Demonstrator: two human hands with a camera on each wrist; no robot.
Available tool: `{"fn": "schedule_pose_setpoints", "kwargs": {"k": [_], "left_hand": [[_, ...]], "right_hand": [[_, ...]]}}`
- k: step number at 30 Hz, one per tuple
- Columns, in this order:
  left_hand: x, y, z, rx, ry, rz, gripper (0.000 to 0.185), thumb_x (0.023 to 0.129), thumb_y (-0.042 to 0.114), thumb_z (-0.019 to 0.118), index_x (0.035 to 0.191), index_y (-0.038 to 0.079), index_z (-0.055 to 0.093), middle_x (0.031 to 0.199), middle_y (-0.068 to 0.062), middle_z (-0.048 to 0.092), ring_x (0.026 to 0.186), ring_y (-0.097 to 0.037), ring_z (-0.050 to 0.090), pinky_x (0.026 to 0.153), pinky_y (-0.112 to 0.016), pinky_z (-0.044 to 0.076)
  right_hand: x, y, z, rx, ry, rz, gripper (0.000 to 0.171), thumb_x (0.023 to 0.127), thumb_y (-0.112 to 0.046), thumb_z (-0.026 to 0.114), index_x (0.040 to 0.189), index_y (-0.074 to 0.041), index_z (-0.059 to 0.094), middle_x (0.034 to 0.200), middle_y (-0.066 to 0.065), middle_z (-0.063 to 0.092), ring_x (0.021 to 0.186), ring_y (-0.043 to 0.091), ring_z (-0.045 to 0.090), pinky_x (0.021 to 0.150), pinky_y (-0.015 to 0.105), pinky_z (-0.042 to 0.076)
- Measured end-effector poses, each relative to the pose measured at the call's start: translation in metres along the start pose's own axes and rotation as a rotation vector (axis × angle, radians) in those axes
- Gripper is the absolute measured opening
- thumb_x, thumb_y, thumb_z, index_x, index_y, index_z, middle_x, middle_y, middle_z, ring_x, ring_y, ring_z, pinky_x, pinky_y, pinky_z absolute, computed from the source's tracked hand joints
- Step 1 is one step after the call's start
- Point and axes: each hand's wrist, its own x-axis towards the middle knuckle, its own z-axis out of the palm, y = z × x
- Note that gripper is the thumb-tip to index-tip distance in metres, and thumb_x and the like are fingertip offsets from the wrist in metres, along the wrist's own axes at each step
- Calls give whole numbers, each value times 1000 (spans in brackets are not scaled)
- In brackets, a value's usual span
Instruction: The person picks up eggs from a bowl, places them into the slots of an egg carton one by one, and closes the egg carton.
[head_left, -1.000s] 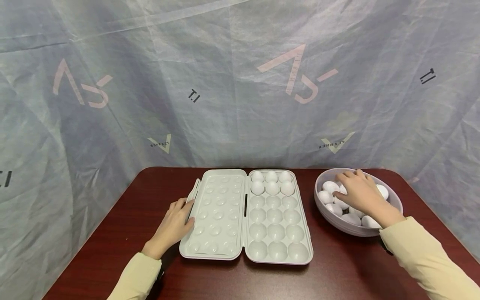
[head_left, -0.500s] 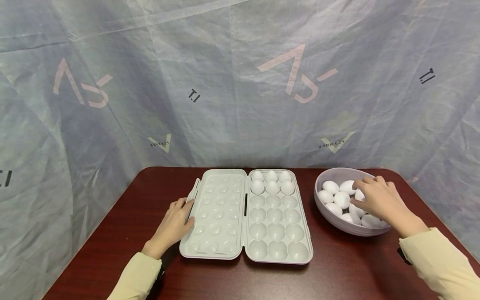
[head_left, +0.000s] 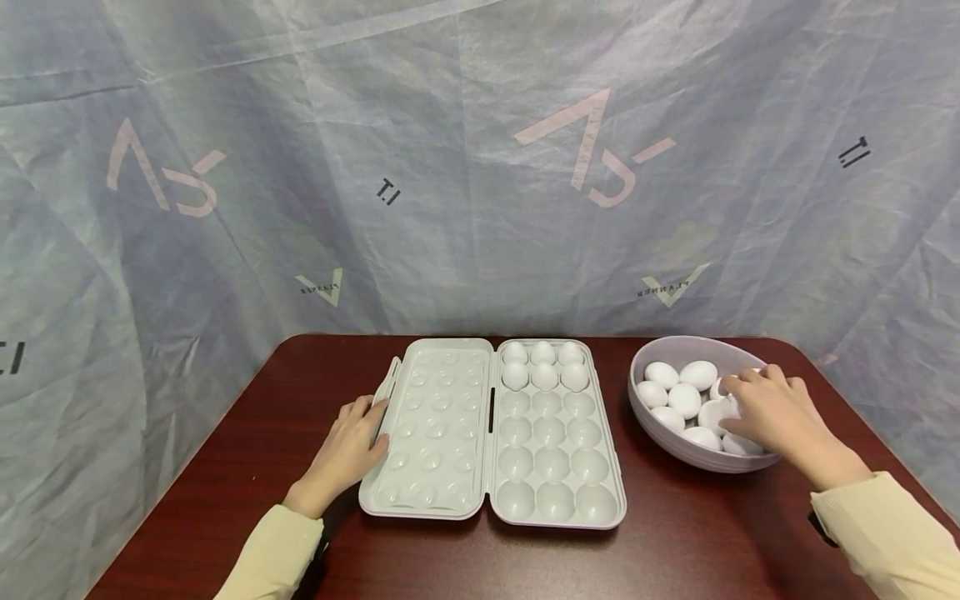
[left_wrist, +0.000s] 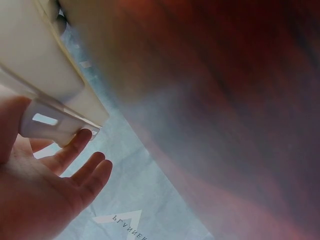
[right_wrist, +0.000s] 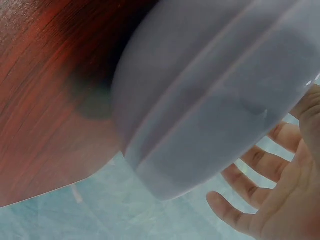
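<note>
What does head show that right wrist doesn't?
Only the head view: the open egg carton with six eggs in its far rows, the eggs inside the bowl, and the left hand at the carton's lid edge. Only the right wrist view: the bowl's underside and the spread fingers. Both: bowl, right hand, table.

At seven o'clock the left hand (left_wrist: 40, 190) lies open, one fingertip touching the latch tab (left_wrist: 55, 127) of the pale egg carton (left_wrist: 35, 55) at ten o'clock, dark red table (left_wrist: 225, 100) filling the right.
</note>
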Motion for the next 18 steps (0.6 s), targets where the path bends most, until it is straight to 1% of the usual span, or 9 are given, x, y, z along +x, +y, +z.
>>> {"fn": "schedule_pose_setpoints", "kwargs": {"k": [10, 18], "left_hand": [[0, -1, 0, 0, 12, 9, 49, 79, 11, 65, 124, -3, 53, 119, -23, 51, 109, -42, 47, 81, -52, 43], [0, -1, 0, -8, -5, 2, 49, 81, 12, 63, 126, -3, 52, 121, -22, 50, 111, -42, 46, 83, -52, 42]], "right_hand": [[0, 0, 0, -29, -16, 4, 39, 63, -21, 76, 96, -7, 63, 95, 19, 61, 92, 47, 45, 65, 55, 35], [1, 0, 1, -47, -22, 0, 37, 63, -19, 74, 96, -6, 63, 95, 20, 61, 93, 47, 44, 66, 56, 34]]}}
